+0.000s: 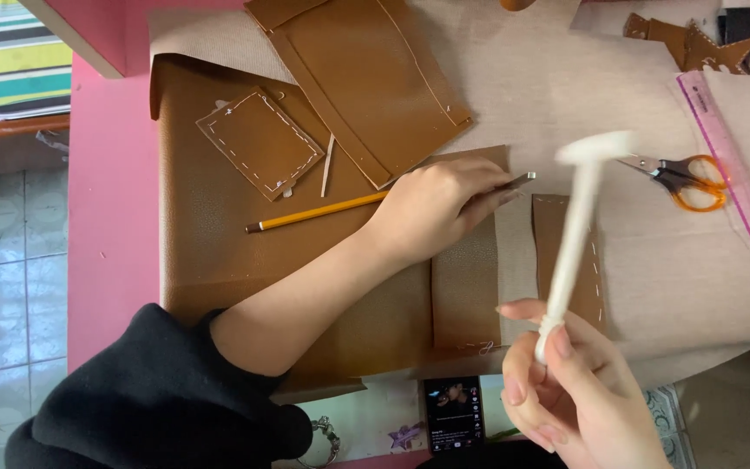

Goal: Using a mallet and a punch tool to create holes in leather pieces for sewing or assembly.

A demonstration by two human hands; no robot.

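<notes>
left hand (440, 208) pinches a thin metal punch (516, 181) onto the brown leather strip (466, 278), tip pointing 2 o'clock; right hand (579, 395) at 5 o'clock grips a blurred white mallet (576, 226) raised over it

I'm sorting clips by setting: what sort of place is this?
Probably a home leathercraft table: cut brown leather pieces with stitch holes, scissors and a ruler lie there. The left hand holds a metal punch; the right hand holds a white mallet.
</notes>
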